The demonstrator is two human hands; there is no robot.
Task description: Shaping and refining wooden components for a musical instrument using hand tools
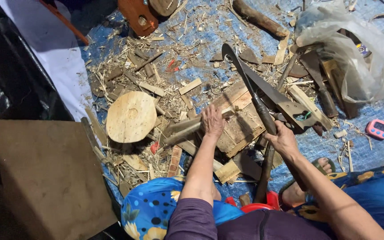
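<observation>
Head view: the left hand point(211, 121) closes its fingers around a pale, squared wooden stick point(187, 130) that runs toward 8 o'clock from the palm; the stick rests on a block of rough planks point(238, 122) near the frame centre. The right hand point(282, 138) wraps its fingers fully around the dark round handle of a machete point(250, 82), whose long, curved, dull steel blade points toward 11 o'clock, above the block. A round, flat wooden disc point(131, 117) with a shallow centre dimple lies at 9 o'clock of the left hand, well apart from it. Splinters and shavings cover the blue woven tarp point(378, 106). At 2 o'clock of the block, a crumpled clear plastic bag point(356, 58) veils some tools; their shapes are hard to make out. A small pink timer point(379, 129) sits at 3 o'clock. A brown flat board point(50, 178) is cut off at the lower left edge.
</observation>
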